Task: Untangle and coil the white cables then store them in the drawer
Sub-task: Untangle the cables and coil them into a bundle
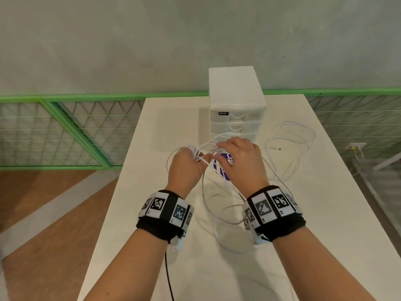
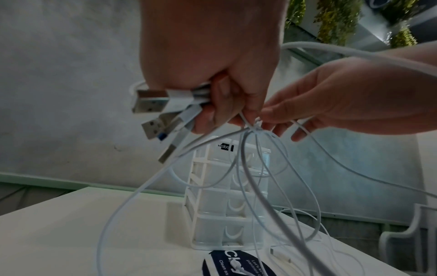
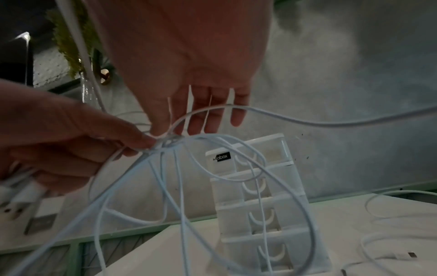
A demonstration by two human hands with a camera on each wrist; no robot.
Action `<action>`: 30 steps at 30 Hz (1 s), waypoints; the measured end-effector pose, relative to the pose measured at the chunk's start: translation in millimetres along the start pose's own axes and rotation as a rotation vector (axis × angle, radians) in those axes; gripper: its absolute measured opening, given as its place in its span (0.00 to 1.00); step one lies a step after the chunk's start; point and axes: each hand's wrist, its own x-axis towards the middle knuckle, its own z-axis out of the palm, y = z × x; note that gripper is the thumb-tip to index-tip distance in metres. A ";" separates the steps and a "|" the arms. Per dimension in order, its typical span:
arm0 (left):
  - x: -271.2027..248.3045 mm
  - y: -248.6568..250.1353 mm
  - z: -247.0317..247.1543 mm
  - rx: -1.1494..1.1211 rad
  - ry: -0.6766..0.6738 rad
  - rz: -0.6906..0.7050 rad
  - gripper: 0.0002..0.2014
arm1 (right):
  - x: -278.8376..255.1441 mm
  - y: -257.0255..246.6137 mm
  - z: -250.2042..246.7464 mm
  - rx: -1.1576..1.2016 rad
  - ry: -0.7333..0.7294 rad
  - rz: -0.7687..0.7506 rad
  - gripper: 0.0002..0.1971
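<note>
A tangle of white cables [image 1: 208,183] hangs between my two hands above the white table [image 1: 134,213]. My left hand [image 1: 200,159] grips a bundle of USB plugs [image 2: 151,100] in its curled fingers, and its fingertips also pinch the knot [image 2: 255,126]. From the right, my right hand [image 1: 217,149] pinches the same knot [image 3: 170,140] with thumb and fingertips. Loops [image 3: 212,205] droop from the knot to the table. The white drawer unit [image 1: 237,105] stands just beyond my hands, its drawers pushed in.
Another loose white cable [image 1: 290,144] lies spread on the table to the right, its plug [image 3: 411,254] flat on the surface. A purple and white packet [image 1: 225,168] lies under my hands. A green mesh fence [image 1: 71,131] runs behind the table.
</note>
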 end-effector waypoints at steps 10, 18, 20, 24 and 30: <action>25.3 -12.9 -14.4 0.054 0.074 -0.083 0.23 | 9.8 28.6 -17.2 0.284 0.315 0.175 0.06; 48.0 -25.0 -21.8 0.023 0.119 -0.224 0.24 | -0.7 46.0 -20.7 0.524 0.426 0.366 0.07; 49.9 -28.2 -20.7 -0.008 0.129 -0.251 0.23 | -1.4 46.5 -19.9 0.524 0.439 0.362 0.06; 49.0 -24.9 -19.1 -0.048 0.153 -0.303 0.22 | -6.9 53.0 -13.2 0.472 0.369 0.414 0.05; 50.3 -26.5 -27.4 -0.175 0.152 -0.351 0.23 | -18.6 82.1 2.7 0.334 0.333 0.561 0.08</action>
